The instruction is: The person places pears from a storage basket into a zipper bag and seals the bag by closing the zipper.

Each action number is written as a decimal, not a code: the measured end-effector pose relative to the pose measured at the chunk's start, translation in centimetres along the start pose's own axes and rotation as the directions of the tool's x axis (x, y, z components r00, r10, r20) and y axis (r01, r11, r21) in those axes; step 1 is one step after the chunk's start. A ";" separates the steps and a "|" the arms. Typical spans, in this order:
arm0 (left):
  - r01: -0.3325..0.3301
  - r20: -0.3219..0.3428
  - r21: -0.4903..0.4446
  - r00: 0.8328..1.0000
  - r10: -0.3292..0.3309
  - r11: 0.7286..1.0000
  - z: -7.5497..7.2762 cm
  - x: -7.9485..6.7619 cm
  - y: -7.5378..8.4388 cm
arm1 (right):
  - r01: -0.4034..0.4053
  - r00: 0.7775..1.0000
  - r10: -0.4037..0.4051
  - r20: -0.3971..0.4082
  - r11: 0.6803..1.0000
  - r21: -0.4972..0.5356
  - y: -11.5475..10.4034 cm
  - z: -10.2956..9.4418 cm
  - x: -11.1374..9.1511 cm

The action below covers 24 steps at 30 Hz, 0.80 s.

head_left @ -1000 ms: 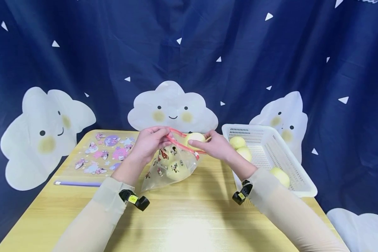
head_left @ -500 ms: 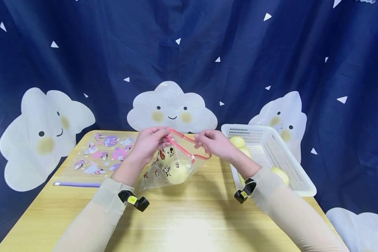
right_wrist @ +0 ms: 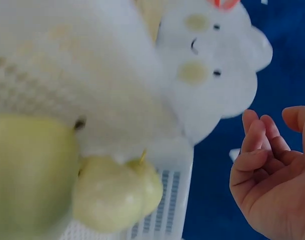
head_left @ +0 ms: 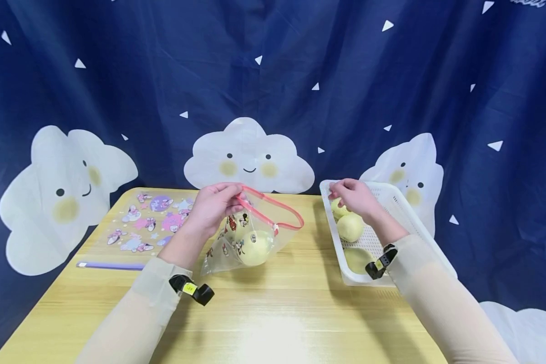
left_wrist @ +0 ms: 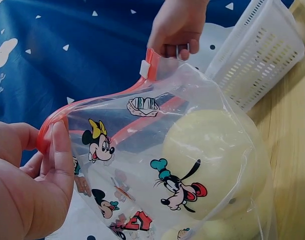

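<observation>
Seen from the head view, with twelve o'clock away from the person, the left hand (head_left: 216, 206) pinches the red-rimmed mouth of a clear printed bag (head_left: 223, 253) at about its eleven o'clock. Pale fruit (head_left: 255, 248) fills the bag's lower part, and the mouth gapes toward two o'clock. That far side of the rim has no hand on it, so the thin film could fold inward and narrow the opening, or a fruit pushed against it could catch near the slider (head_left: 276, 228). The small pinch bears some risk too: if the weight inside shifts, the strip could slip from the fingers and the bag slump onto the table (head_left: 236, 303).

At the bag's three o'clock stands the white basket (head_left: 366, 280). The right hand (head_left: 355, 197) is over its ten o'clock corner, fingers loosely curled, gripping nothing. Below it lies the far fruit (head_left: 338, 208), close against the middle fruit (head_left: 350, 227) at nine; a near fruit (head_left: 356, 259) sits around eight. Because the first two crowd together, fingers closing there could nudge one aside and get only a poor hold. A smooth, round fruit held by its tips could drop into the gap between basket and bag and roll away.
</observation>
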State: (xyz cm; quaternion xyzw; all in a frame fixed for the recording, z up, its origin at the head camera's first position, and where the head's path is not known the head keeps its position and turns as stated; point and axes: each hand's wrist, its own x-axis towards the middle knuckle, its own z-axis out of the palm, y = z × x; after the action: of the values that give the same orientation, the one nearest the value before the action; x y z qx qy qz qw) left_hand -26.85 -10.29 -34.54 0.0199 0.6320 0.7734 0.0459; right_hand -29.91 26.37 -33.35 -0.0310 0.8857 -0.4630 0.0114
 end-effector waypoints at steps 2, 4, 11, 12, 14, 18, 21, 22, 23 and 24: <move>0.004 -0.002 0.002 1.000 -0.004 1.000 -0.1 0.0 0.0 | -0.011 1.000 0.011 -0.018 1.000 -0.028 0.7 -0.6 0.1; 0.006 -0.003 0.002 1.000 -0.006 1.000 -0.1 0.0 -0.1 | -0.024 0.999 0.023 -0.032 0.999 -0.049 1.4 -1.2 0.2; 0.003 -0.001 -0.004 1.000 -0.003 1.000 -0.2 0.0 -0.2 | -0.070 0.997 0.067 -0.040 0.993 -0.091 3.6 -2.5 0.6; 0.002 -0.001 -0.006 1.000 -0.002 1.000 -0.3 0.0 -0.2 | -0.077 0.997 0.073 -0.040 0.992 -0.102 3.8 -2.6 0.7; 0.002 -0.001 -0.009 1.000 -0.002 1.000 -0.3 0.0 -0.1 | -0.091 0.996 0.087 -0.035 0.989 -0.121 4.4 -2.8 0.8; 0.006 -0.010 -0.009 1.000 -0.007 1.000 -0.5 0.0 -0.1 | -0.108 0.994 0.105 -0.026 0.981 -0.161 5.4 -3.2 1.2; 0.012 -0.020 -0.007 1.000 -0.012 1.000 -0.6 0.1 0.0 | -0.119 0.993 0.117 -0.024 0.977 -0.177 6.0 -3.3 1.4; 0.014 -0.024 -0.006 1.000 -0.014 1.000 -0.7 0.1 0.0 | -0.123 0.992 0.121 -0.021 0.976 -0.179 6.2 -3.3 1.5; 0.018 -0.027 -0.004 0.999 -0.018 1.000 -0.7 0.1 0.0 | -0.128 0.992 0.127 -0.017 0.975 -0.179 6.4 -3.3 1.5; 0.020 -0.031 -0.003 0.999 -0.020 1.000 -0.8 0.2 0.0 | -0.133 0.991 0.132 -0.015 0.974 -0.182 6.6 -3.3 1.6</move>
State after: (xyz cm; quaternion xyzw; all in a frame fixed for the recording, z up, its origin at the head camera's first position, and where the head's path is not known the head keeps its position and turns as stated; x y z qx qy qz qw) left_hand -27.10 -11.10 -34.71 0.0016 0.6317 0.7740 0.0437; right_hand -31.95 32.67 -36.86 0.0280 0.9245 -0.3783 0.0382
